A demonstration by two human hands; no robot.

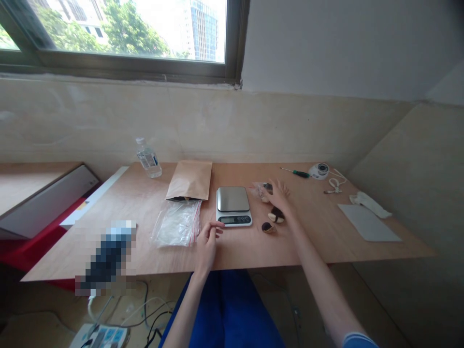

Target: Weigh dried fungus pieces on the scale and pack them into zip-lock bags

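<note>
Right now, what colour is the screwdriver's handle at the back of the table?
The handle is green and black, best seen in the head view.

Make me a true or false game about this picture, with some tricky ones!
1. The right hand is right over a small clear bag. True.
2. The left hand is lifting the scale up in the air. False: the scale sits on the table, with the left hand beside it.
3. The water bottle stands upright at the back of the table. True.
4. The cookies are sitting on top of the scale. False: they lie on the table beside it.
5. The screwdriver is inside the brown envelope. False: it lies on the table, away from the envelope.
</note>
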